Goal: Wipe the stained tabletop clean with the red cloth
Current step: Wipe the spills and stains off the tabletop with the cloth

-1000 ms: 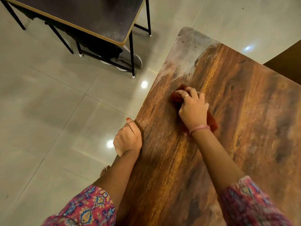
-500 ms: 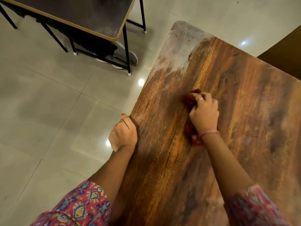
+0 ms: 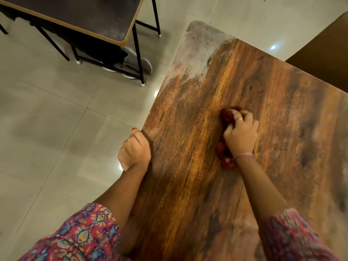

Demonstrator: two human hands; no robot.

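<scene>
Right hand [image 3: 241,136] fingers clench bunched cloth [image 3: 227,117] mid-table [image 3: 188,185]; left hand [image 3: 134,151] grips edge. Press flat, sweep toward pale stain [image 3: 199,48] at far corner.

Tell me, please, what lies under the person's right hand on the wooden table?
The bunched red cloth lies under the right hand, showing beyond fingers and wrist. The tabletop beneath it is covered.
</scene>
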